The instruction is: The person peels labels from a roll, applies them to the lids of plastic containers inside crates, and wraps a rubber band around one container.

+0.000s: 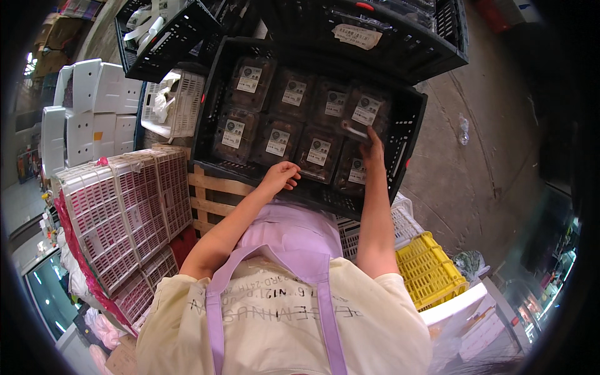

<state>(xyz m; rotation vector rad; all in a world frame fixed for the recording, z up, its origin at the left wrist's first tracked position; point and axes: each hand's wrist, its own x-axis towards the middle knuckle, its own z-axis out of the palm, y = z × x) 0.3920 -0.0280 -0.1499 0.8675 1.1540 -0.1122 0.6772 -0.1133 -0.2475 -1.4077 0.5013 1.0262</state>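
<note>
A black plastic crate (199,140) in front of me holds two rows of clear plastic clamshell boxes with white labels. My right hand (373,147) grips the near edge of one clamshell box (366,108) at the back right. That box sits higher than its neighbours and overlaps the back-row box (332,101) to its left. Below my right wrist is a front-row box (355,166), partly covered by the forearm. My left hand (281,177), fingers loosely curled and nothing visible in them, is over the crate's near side, close to another front-row box (320,152).
Another black crate (398,61) with a paper label stands behind. A tilted black crate (173,44) holds paper strips. White plastic crates (136,211) and foam boxes (103,89) are at left, a yellow crate (429,272) at right. A wooden pallet (220,185) shows below.
</note>
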